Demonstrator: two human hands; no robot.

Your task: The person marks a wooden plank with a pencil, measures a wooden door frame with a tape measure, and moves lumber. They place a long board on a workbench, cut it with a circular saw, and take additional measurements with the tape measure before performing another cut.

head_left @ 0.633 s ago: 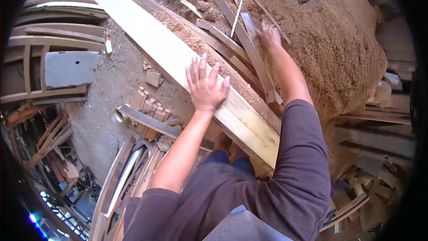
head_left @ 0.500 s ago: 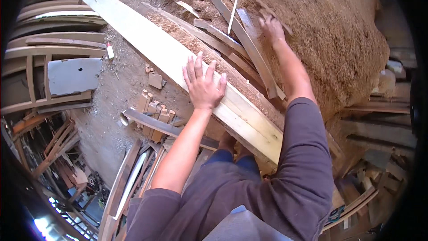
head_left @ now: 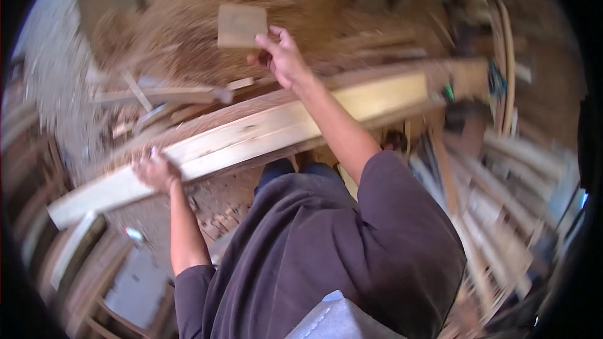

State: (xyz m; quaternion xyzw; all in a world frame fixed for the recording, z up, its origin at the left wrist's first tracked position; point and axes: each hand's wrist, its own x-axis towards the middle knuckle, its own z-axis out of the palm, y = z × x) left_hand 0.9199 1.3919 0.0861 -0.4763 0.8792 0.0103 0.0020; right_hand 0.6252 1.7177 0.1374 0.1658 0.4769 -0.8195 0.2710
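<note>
Timber (head_left: 245, 137), long and pale, slants across in front of us, from low at the far left to higher at the right. Beneath its left part lies a small white object (head_left: 134, 233), too blurred to name. Our left hand (head_left: 157, 171) rests over the timber toward that end, fingers spread and clasping nothing; how hard the palm presses, we cannot tell. Even, flat pressure would serve us best there, we judge, since a light touch could let the wood slide or rock.

Beyond the timber lie narrow strips (head_left: 179, 95), and behind them blurred brown sawdust (head_left: 188, 47). Farther along, we hold a flat tan square piece (head_left: 242, 25) up, apart from the timber. Our right hand (head_left: 282, 61) pinches it by its right side, thumb against fingers. That edge hold probably lets it twist; more fingers behind it should steady it. Our right forearm (head_left: 339, 129) passes over the timber, and a small green object (head_left: 449, 93) sits near the right end, best given room by our elbow.
</note>
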